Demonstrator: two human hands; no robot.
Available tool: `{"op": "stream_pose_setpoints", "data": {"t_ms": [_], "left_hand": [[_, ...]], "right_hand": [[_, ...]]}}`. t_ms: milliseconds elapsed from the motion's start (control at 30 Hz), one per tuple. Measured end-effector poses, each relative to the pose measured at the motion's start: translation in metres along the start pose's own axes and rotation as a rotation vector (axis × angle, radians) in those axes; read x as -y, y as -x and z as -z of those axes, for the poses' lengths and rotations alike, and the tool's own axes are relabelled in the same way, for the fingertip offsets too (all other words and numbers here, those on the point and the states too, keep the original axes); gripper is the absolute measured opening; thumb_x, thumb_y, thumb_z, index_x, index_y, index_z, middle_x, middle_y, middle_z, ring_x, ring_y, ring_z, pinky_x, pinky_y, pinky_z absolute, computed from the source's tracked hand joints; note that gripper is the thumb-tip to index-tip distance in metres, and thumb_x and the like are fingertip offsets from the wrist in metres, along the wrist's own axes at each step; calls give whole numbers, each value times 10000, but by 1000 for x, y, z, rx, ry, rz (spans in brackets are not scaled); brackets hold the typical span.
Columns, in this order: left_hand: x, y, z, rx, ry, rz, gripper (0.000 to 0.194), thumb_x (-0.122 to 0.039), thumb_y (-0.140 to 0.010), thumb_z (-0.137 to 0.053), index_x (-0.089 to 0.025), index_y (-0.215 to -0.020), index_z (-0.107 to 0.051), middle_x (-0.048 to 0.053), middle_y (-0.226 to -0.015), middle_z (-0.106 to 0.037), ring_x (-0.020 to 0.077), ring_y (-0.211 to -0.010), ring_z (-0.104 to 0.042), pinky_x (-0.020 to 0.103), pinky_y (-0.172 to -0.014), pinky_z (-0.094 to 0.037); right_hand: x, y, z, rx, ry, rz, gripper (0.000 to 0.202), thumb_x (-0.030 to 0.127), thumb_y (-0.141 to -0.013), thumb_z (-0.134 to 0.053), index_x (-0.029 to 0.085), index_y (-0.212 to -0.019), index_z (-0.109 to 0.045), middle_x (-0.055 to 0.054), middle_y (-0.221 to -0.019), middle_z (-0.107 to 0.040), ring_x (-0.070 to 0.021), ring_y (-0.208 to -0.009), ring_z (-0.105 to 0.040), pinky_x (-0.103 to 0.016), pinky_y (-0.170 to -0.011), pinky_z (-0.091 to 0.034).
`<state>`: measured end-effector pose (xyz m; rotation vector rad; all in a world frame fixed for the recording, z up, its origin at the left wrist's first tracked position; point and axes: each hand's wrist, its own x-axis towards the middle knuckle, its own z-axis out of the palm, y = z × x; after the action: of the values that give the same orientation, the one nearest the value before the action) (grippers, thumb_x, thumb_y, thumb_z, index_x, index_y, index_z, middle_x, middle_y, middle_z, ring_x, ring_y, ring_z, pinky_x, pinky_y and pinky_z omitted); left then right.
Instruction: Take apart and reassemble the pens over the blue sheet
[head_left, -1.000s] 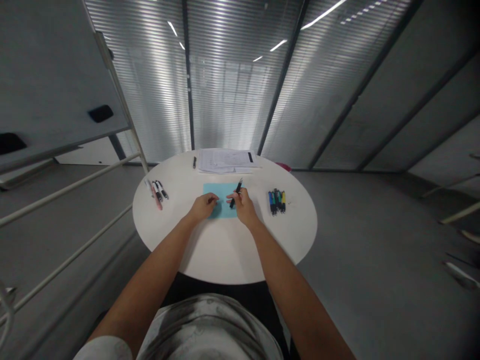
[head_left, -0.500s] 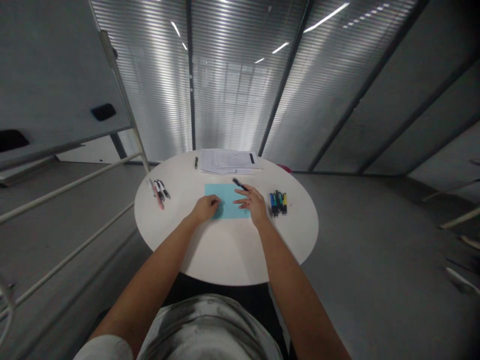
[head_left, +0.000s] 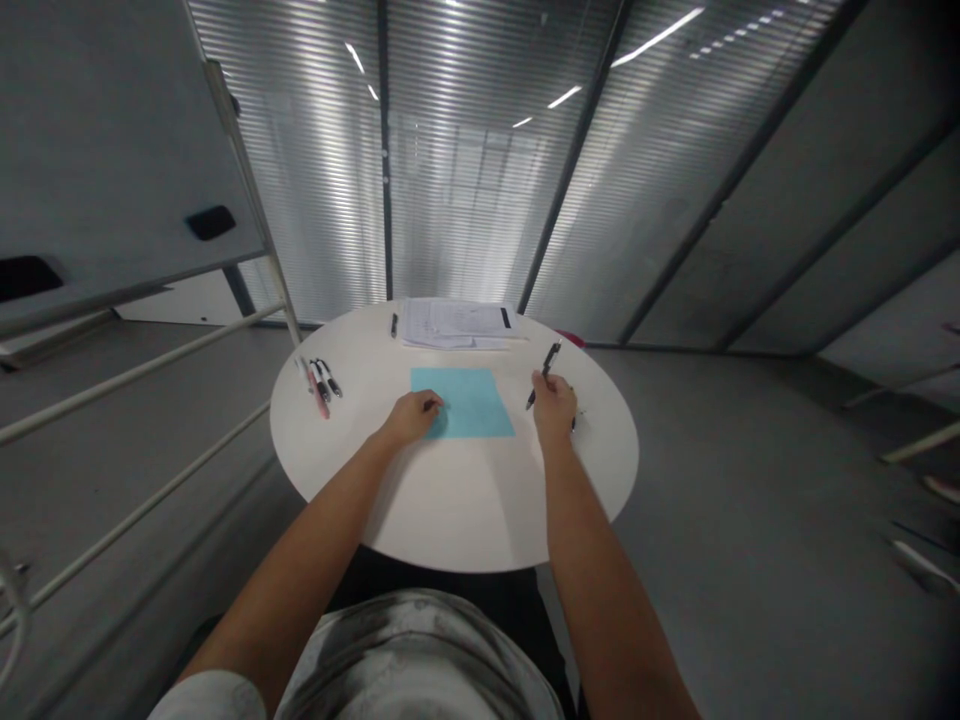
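A sheet of light blue paper (head_left: 472,400) lies flat on the round white table (head_left: 457,510). My left hand (head_left: 412,415) rests at its left edge, fingers curled in, with nothing seen in them. To the right of the sheet, my right hand (head_left: 556,405) is closed around a black pen (head_left: 551,357), which slants with one end up and away and the other end down to the left. This hand hangs over the spot of the coloured markers and covers nearly all of them; a small dark end (head_left: 574,424) shows beside it.
Several pens (head_left: 324,378), one of them pink, lie at the table's left. At the far edge sits a stack of printed papers (head_left: 454,322), with another dark pen (head_left: 394,325) beside it. A whiteboard on a metal frame (head_left: 142,375) stands left; blinds (head_left: 457,200) hang beyond.
My right hand has moved right, off the blue paper to above the markers, taking the black pen with it and closing its spread fingers. My left hand has stayed put.
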<state>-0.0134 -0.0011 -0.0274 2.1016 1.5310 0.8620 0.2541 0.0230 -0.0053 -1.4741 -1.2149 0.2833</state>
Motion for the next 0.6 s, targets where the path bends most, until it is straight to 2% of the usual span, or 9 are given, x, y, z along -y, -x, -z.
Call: {"op": "stream_pose_setpoints", "data": {"t_ms": [100, 167, 333, 600], "left_hand": [[1, 0, 0, -7, -8, -9, 263, -222, -799, -486, -184, -967, -685, 39, -862, -701, 161, -761, -613, 264, -753, -465], [1, 0, 0, -6, -14, -7, 263, -224, -797, -488, -186, -965, -686, 39, -868, -701, 163, -763, -613, 264, -753, -465], [-2, 1, 1, 2, -18, 3, 276, -213, -795, -480, -184, -971, -690, 41, -866, -704, 165, -763, -619, 266, -753, -471], [-3, 1, 2, 12, -29, 2, 276, -203, -793, -484, -183, -970, -695, 47, -856, -706, 166, -768, -624, 271, -757, -474]], "right_hand": [[-1, 2, 0, -45, 201, -90, 391, 452, -729, -606, 154, -977, -551, -41, -736, -630, -189, -722, -585, -294, -684, -427], [0, 5, 2, 6, 312, -138, 443, 395, -722, -623, 168, -1086, -512, -42, -765, -630, -201, -742, -594, -320, -718, -433], [3, 10, 9, 217, 638, -179, 240, 384, -786, -573, 229, -968, -583, -88, -849, -641, -260, -827, -618, -416, -754, -446], [2, 9, 12, 244, 765, -214, 250, 388, -807, -582, 221, -993, -597, -116, -949, -661, -289, -910, -637, -434, -765, -477]]}}
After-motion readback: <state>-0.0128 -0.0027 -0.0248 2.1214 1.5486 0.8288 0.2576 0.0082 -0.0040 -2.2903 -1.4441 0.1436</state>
